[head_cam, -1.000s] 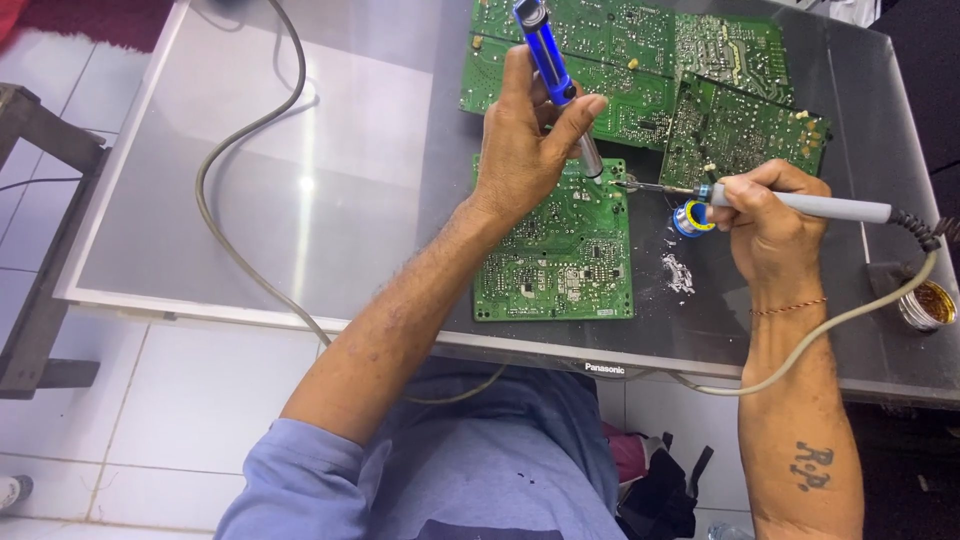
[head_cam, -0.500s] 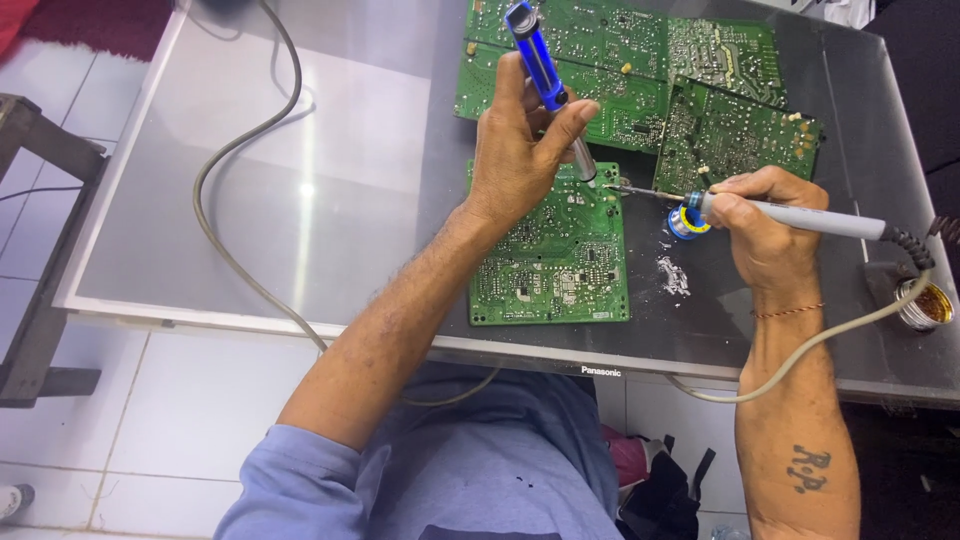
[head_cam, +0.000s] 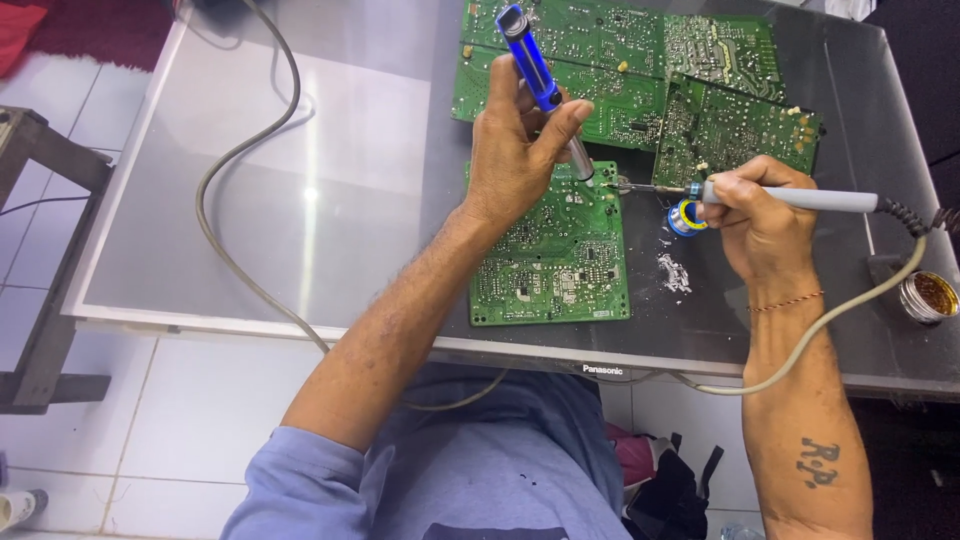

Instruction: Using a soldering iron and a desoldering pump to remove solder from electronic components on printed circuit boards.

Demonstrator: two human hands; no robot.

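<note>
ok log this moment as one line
left hand: holds blue desoldering pump | right hand: holds soldering iron | both tips at green circuit board

A blue desoldering pump (head_cam: 540,80) is gripped in the left hand (head_cam: 515,150), its nozzle set on the green circuit board (head_cam: 550,255); a soldering iron (head_cam: 780,197) is held in the right hand (head_cam: 755,215) — tips nearly meeting. Further boards (head_cam: 640,75) (overlapping) are laid behind.
</note>
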